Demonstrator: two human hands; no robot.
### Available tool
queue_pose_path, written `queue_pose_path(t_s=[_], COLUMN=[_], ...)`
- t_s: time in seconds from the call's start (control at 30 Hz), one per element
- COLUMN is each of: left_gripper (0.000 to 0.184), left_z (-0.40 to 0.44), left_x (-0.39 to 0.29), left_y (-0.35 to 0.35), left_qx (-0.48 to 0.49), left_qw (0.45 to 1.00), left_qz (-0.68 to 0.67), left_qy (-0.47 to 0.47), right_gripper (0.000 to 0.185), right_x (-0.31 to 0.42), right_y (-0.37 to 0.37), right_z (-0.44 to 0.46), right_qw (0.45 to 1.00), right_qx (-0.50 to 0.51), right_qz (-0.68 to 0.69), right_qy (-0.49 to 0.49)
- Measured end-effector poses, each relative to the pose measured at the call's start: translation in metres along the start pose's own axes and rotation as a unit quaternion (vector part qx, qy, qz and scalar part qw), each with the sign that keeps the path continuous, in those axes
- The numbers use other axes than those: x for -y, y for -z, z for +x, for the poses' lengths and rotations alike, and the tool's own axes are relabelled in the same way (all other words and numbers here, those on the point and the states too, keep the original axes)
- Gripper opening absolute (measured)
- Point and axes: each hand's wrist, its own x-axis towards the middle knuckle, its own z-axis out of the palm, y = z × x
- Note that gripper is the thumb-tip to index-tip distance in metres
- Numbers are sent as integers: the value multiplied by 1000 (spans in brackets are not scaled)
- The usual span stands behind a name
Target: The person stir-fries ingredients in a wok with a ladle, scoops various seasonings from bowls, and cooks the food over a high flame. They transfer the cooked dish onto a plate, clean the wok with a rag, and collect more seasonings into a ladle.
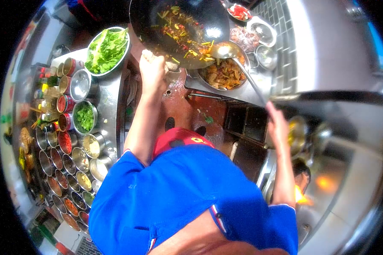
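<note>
My left hand (152, 68) is closed round a light cloth (147, 55) at the near rim of a large dark wok (149, 25). The wok tilts to the right, with chopped chillies, green stalks and oily sauce (178, 32) in it. In my right hand (276, 121) is the handle of a long metal ladle (224, 51), whose bowl rests at the wok's right edge. Just below that edge stands a round metal pan (242, 83) of browned, saucy food (225, 74).
On the left counter (110, 93) are a bowl of leafy greens (107, 49), open cans (65, 103) and rows of metal containers (84, 180). Plastic-wrapped food (244, 39), metal bowls (266, 56) and a plate of red slices (239, 12) sit back right. A person (301, 176) is at lower right.
</note>
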Motion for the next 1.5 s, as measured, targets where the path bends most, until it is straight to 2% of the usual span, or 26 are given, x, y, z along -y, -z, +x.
queue_pose_path(t_s=[0.27,0.33,0.47,0.53,0.6,0.63,0.67,0.77,0.9,0.97,1.0,1.07,1.1,1.13,1.17,1.2,1.23,1.3,1.33,1.4,1.5], left_gripper=[18,19,17,20,17,21,21,17,17,26,20,23,33,33,34,35,36,38,34,26,26], left_z=[13,22,12,20,11,11,10,-1,9,20,18,20,15,12,10,6,3,-3,-7,-16,-14], left_x=[1,7,-8,-6,-23,-22,-26,-47,-36,-23,-27,-26,-31,-32,-33,-33,-35,-42,-47,-53,-48], left_y=[-4,2,4,17,13,21,22,6,25,37,41,36,33,34,35,35,34,32,29,23,36], left_qx=[19,20,30,29,22,27,18,10,17,7,26,-9,12,11,10,9,12,18,8,-8,3], left_qw=[999,1000,999,999,1000,999,999,1000,1000,1000,999,1000,1000,1000,999,999,999,1000,1000,1000,1000], left_qz=[15,-17,-25,-14,-2,24,22,-5,10,2,7,12,-25,-28,-33,-36,-32,-22,-17,-6,4], left_qy=[-38,-13,-2,-19,-18,-20,-18,-13,-22,-17,-16,-10,-2,-1,0,0,-1,-3,-12,-26,-26], right_gripper=[76,74,72,70,68,71,72,74,74,74,75,74,73,72,70,69,70,70,70,72,74], right_x=[-5,-6,53,80,114,118,117,83,39,27,23,19,34,61,87,102,124,170,193,218,178], right_y=[-3,-9,-33,-57,-55,-58,-59,-63,-27,-6,4,4,1,0,-8,-22,-31,-56,-64,-71,-90], right_z=[-17,-10,48,82,91,87,80,47,-3,-12,-11,2,20,44,71,102,132,178,191,185,132], right_qw=[999,997,990,982,981,986,990,996,999,999,999,999,1000,999,996,987,967,958,940,952,970], right_qx=[4,-15,-30,-65,33,43,14,13,38,20,12,4,-4,-26,-28,-71,21,-25,-22,-18,19], right_qz=[42,68,135,170,193,162,137,85,-5,-35,-40,-51,-22,32,78,125,254,280,335,304,230], right_qy=[-32,-27,-21,51,-18,-19,6,5,-22,-12,-7,-3,-6,8,-20,64,20,64,60,42,80])
